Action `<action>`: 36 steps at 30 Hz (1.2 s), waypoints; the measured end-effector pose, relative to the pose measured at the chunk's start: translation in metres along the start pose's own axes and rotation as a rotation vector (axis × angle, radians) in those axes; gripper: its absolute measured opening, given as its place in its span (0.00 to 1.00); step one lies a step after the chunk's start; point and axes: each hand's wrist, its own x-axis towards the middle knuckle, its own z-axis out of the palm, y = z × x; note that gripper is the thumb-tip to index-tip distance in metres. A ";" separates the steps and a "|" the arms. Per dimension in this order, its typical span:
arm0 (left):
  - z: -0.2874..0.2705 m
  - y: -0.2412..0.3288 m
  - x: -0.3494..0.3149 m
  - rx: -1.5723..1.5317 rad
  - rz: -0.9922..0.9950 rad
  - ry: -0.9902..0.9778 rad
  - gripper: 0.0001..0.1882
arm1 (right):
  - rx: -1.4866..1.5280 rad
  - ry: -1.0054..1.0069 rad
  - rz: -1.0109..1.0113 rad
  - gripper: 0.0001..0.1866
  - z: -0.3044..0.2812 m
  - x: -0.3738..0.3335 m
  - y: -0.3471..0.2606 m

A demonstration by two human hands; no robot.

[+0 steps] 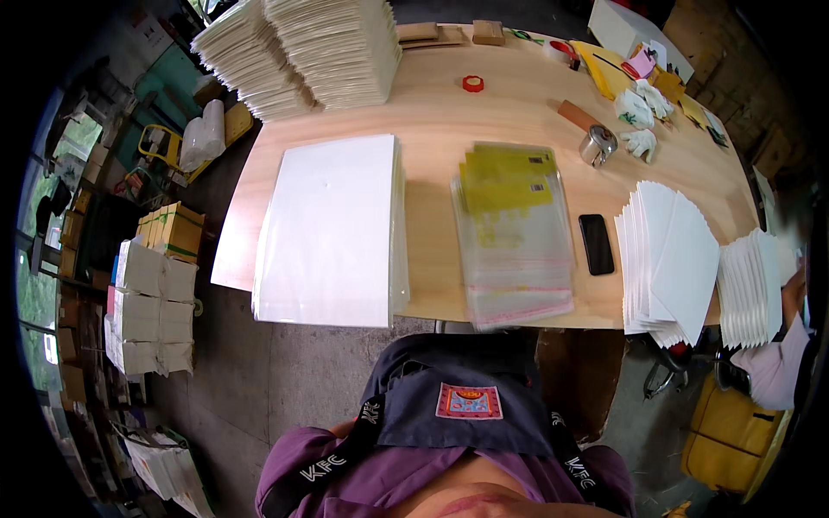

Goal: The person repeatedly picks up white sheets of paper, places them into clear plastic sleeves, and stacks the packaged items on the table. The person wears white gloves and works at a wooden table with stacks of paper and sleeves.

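Note:
Neither of my hands shows in the head view; only my purple sleeves and dark apron are at the bottom. On the table before me lies a stack of large white sheets (332,233) in clear covers, left of the middle. To its right is a pile of clear plastic bags (518,268) with yellow-green printing at the far end. A black phone (596,244) lies beside the bags. Farther right, white paper sheets (669,263) are fanned out, with a second white stack (749,289) next to them.
Tall stacks of wrapped sheets (337,52) stand at the far left of the table. A tape dispenser (596,145), white gloves (639,142) and a red tape roll (472,84) lie farther back. Another person's sleeve (777,367) shows at the right edge. Paper bundles (155,306) stand on the left floor.

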 end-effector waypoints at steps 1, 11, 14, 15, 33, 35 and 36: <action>-0.001 0.006 0.002 -0.003 -0.001 -0.005 0.23 | 0.017 0.015 0.011 0.14 -0.005 -0.004 0.000; -0.011 0.023 -0.020 -0.124 -0.074 0.025 0.23 | 0.121 0.203 0.162 0.15 -0.057 -0.035 -0.032; -0.009 0.016 -0.033 -0.163 -0.110 0.024 0.23 | 0.130 0.229 0.170 0.16 -0.061 -0.041 -0.049; -0.012 0.012 -0.037 -0.165 -0.121 0.016 0.23 | 0.137 0.230 0.175 0.16 -0.053 -0.049 -0.050; -0.136 -0.056 -0.034 0.298 -0.200 -0.223 0.23 | 0.276 0.126 0.363 0.18 0.116 -0.191 0.042; -0.140 -0.044 -0.031 0.375 -0.187 -0.226 0.24 | 0.337 0.147 0.408 0.18 0.118 -0.196 0.069; -0.133 -0.038 -0.027 0.408 -0.175 -0.234 0.24 | 0.365 0.166 0.421 0.18 0.113 -0.196 0.083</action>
